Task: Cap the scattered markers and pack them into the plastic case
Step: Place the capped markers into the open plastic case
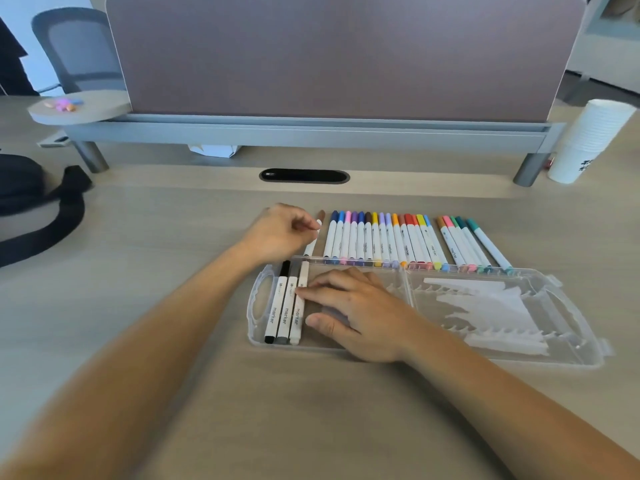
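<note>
Packing markers: three already in the case

The left hand pinches a brown-capped marker just beyond the plastic case. The right hand, fingers straight and flat, presses on three packed markers at the case's left end. Past both hands, a capped row of markers lies on the surface.

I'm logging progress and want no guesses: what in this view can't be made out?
Head view:
1. Barrel of the brown-capped marker, mostly hidden by the left hand.
2. Case floor under the right hand, hidden by it.
3. Print on the marker row, too small.
4. Paper cups: print turned partly away, unreadable.
5. Coloured bits on the round shelf, blurred.
</note>
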A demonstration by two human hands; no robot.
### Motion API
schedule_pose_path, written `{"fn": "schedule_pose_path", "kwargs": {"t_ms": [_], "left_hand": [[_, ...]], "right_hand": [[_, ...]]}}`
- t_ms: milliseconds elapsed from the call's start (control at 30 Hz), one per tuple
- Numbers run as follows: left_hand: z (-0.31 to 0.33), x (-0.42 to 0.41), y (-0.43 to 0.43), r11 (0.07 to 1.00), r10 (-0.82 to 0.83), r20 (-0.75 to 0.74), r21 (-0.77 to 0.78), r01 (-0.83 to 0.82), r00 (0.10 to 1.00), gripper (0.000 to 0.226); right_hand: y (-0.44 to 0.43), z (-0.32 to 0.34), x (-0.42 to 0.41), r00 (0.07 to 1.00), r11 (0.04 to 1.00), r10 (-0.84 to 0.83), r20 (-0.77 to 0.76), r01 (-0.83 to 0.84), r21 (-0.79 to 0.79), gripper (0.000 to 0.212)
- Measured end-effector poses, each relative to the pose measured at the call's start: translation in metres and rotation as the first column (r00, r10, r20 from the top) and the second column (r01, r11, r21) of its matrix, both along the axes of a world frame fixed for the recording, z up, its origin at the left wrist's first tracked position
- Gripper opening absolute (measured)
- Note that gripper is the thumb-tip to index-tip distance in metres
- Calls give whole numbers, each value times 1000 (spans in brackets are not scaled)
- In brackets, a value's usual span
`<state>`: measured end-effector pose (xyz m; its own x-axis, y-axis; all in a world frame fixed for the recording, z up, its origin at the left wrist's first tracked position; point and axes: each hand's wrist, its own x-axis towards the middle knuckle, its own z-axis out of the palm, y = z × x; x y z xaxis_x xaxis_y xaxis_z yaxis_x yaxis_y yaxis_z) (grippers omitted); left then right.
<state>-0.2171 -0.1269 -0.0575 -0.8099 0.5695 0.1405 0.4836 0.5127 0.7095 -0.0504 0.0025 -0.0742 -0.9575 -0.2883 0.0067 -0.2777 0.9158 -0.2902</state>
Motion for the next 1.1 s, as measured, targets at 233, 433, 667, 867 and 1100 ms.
{"fn": "schedule_pose_path", "kwargs": {"t_ms": [233, 433, 667, 867, 1100], "left_hand": [[24, -20, 56, 983, -89, -10, -163, 86, 996, 13], [27, -31, 79, 972, -86, 10, -219, 86, 996, 17], [21, -26, 112, 903, -144, -82, -418, 97, 986, 43], [11, -28, 134, 809, -200, -109, -578, 102, 974, 31], [8, -33, 133, 873, -69, -68, -487, 27, 995, 24]], "right_hand": [[1, -3, -2, 999, 993, 46, -13, -44, 107, 64], [0, 0, -5, 999, 999, 31, -42, -29, 38, 62], [54, -2, 18, 984, 981, -175, -27, 177, 79, 50], [70, -10, 25, 966, 966, -256, -11, 256, -20, 52], [71, -10, 24, 966, 966, -258, 0, 258, -11, 52]]}}
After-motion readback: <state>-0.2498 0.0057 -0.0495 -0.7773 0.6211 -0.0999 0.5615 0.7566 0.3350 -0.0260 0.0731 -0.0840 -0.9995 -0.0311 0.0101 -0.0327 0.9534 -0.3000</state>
